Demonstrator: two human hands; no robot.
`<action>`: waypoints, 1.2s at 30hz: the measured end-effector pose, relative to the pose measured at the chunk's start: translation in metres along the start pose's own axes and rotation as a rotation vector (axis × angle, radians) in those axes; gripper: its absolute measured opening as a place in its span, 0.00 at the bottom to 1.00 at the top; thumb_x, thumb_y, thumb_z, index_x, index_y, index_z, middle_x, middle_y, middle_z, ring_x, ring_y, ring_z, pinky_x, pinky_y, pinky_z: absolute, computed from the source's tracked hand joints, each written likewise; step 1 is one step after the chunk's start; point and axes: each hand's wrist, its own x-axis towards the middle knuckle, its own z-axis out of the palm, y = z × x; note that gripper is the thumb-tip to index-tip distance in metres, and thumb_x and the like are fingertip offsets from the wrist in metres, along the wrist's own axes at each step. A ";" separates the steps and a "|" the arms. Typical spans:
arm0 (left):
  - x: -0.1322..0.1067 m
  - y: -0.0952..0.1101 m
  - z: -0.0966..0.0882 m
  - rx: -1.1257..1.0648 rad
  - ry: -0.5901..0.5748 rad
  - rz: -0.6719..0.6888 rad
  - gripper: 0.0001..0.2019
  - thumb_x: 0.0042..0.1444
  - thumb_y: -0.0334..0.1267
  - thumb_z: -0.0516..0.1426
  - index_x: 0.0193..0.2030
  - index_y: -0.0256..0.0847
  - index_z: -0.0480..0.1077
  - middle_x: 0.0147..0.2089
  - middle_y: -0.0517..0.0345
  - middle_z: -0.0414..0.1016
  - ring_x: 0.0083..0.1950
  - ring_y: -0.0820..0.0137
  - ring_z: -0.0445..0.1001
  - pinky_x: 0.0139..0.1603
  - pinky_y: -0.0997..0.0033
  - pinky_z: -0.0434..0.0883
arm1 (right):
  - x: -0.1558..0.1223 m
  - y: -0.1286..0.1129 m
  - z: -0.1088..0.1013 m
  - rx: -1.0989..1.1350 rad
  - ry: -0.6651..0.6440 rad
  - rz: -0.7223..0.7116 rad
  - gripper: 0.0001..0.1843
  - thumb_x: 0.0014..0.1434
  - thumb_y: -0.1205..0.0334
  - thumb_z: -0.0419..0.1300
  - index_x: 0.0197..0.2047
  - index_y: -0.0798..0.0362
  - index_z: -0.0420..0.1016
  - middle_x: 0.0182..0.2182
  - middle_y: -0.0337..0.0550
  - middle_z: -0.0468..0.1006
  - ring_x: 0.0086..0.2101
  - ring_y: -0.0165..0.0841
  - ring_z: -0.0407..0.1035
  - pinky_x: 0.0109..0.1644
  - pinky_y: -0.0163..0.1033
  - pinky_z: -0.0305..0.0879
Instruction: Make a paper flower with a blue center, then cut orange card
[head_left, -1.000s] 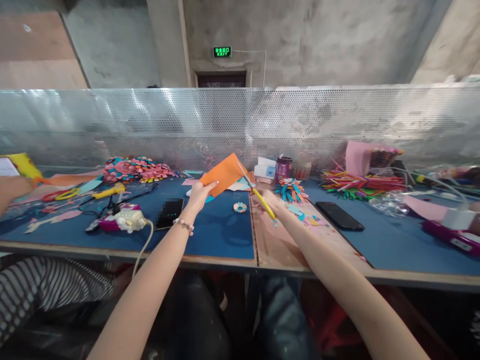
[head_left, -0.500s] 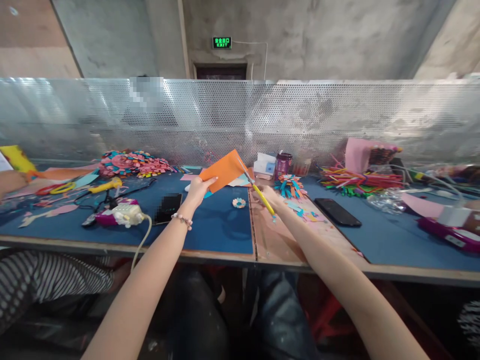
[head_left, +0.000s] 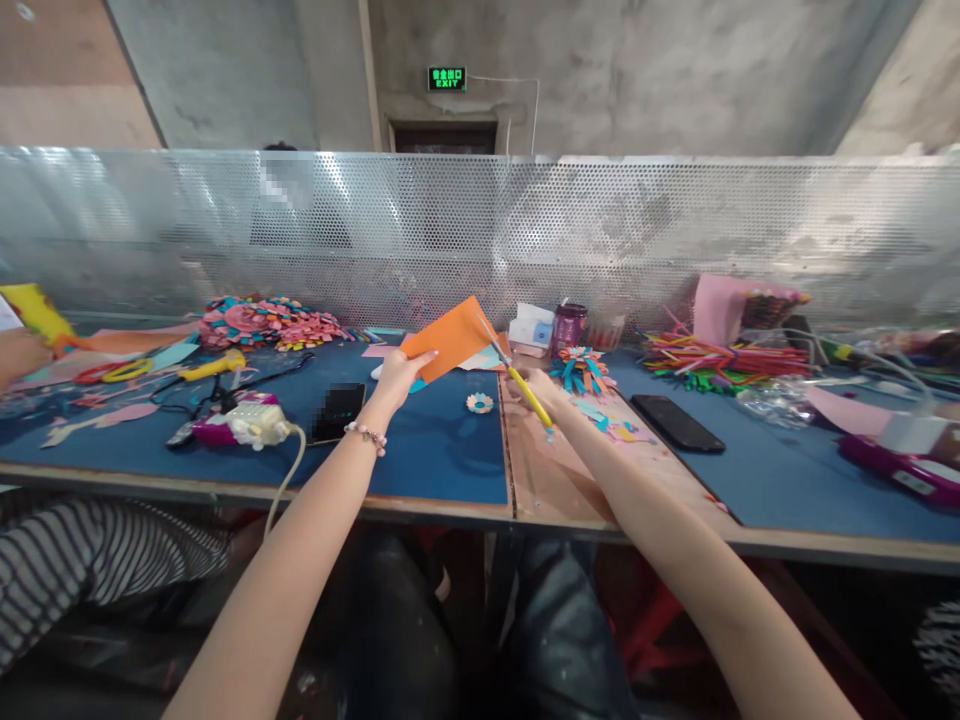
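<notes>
My left hand [head_left: 397, 378] pinches the lower left part of an orange sheet [head_left: 450, 340], its thumb lying on top, and holds it tilted above the blue table mat. My right hand [head_left: 541, 392] is closed around yellow-handled scissors [head_left: 531, 395], whose blades lie against the sheet's right edge. Whether the blades are parted is hard to make out. Below the sheet, a small paper flower [head_left: 480, 402] with pale petals and a blue middle lies on the mat. Cut scraps [head_left: 611, 422] in blue, pink and yellow lie right of my right hand.
Two phones, a black one [head_left: 677, 423] and another [head_left: 339, 412], lie on the table. A glue gun [head_left: 217, 366] and a power strip [head_left: 244, 420] with its cord are at left. Paper pieces [head_left: 262, 325] and pipe cleaners [head_left: 727, 355] are heaped before a perforated metal partition [head_left: 435, 200].
The view has shifted very slightly. My hands, the orange sheet and the scissors keep almost the same positions, with the blades still at the sheet's right edge.
</notes>
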 end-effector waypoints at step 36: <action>0.001 0.000 -0.002 0.013 -0.022 -0.004 0.26 0.40 0.39 0.71 0.48 0.32 0.77 0.49 0.41 0.80 0.51 0.50 0.78 0.52 0.50 0.75 | 0.003 0.006 0.003 -0.129 0.013 -0.022 0.17 0.65 0.55 0.59 0.51 0.59 0.73 0.47 0.44 0.75 0.42 0.38 0.72 0.44 0.44 0.73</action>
